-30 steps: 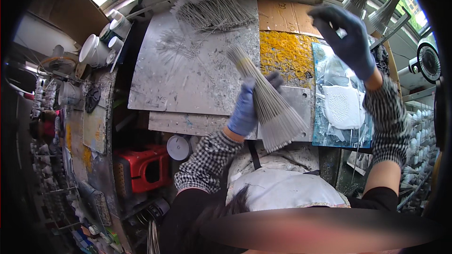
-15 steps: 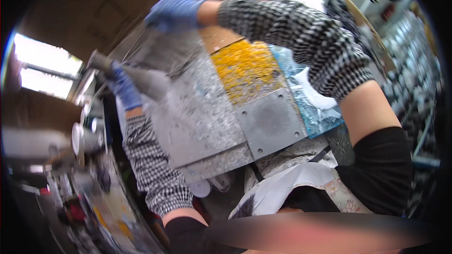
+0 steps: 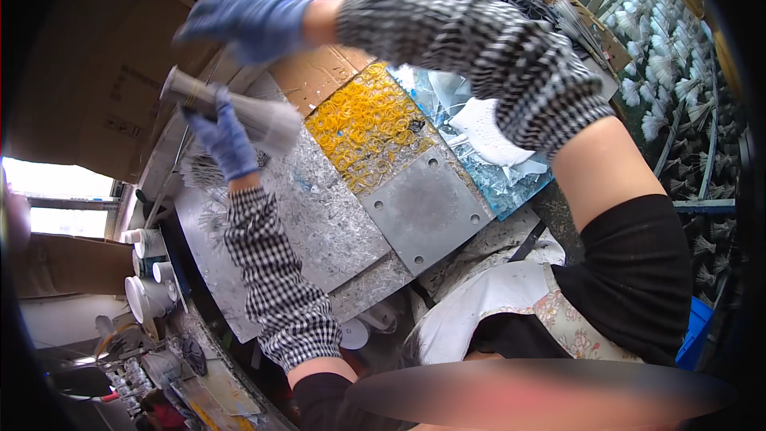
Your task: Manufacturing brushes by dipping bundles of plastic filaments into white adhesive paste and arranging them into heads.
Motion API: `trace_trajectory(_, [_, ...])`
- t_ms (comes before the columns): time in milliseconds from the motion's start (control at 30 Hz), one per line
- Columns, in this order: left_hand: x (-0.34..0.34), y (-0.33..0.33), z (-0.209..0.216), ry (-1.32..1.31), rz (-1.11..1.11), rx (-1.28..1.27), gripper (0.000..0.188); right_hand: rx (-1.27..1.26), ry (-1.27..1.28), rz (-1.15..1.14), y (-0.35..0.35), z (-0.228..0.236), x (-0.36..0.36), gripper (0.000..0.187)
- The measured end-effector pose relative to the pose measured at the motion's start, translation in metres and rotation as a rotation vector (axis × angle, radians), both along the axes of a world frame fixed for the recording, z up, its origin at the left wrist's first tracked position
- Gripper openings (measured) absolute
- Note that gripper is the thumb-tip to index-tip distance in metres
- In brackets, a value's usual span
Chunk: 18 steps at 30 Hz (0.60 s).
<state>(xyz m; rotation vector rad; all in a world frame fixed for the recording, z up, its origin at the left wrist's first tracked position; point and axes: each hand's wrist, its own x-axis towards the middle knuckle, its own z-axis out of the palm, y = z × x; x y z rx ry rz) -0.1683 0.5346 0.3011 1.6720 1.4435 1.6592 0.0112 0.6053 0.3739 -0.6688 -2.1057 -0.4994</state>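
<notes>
In a blue glove, my left hand [image 3: 225,140] is closed around a bundle of grey-white bristles [image 3: 275,124]. The bundle is held tilted over the speckled grey work surface, with a flared end beyond the hand. My right hand [image 3: 251,20], also gloved in blue, is up at the far left, apart from the bundle. It is smeared by motion, so its fingers cannot be read. Many yellow rings [image 3: 347,120] lie on the table between my arms. Nearer to me is a grey metal plate [image 3: 427,207] with holes at its corners.
A white mass [image 3: 491,134] sits on a bluish clear sheet [image 3: 511,191] at the right of the table. Loose grey bristle bundles [image 3: 199,169] lie beyond my left wrist. White brush-like bundles [image 3: 662,64] fill a rack at far right. White buckets [image 3: 146,297] stand at left.
My right hand has moved left and slightly up, away from the table's far middle. My left hand still grips the bristle bundle, which sits slightly further right. The whole view has shifted.
</notes>
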Motion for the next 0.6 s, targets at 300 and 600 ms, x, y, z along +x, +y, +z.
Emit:
trace_trajectory(300, [0.143,0.130,0.022,0.137,-0.252,0.219,0.081,0.248,0.006,-0.681,0.087,0.009,0.196,0.068])
trace_trajectory(600, [0.215,0.161,0.033,0.237,-0.216,0.279,0.084,0.007,-0.290,-0.900,0.105,0.054,0.246,0.056])
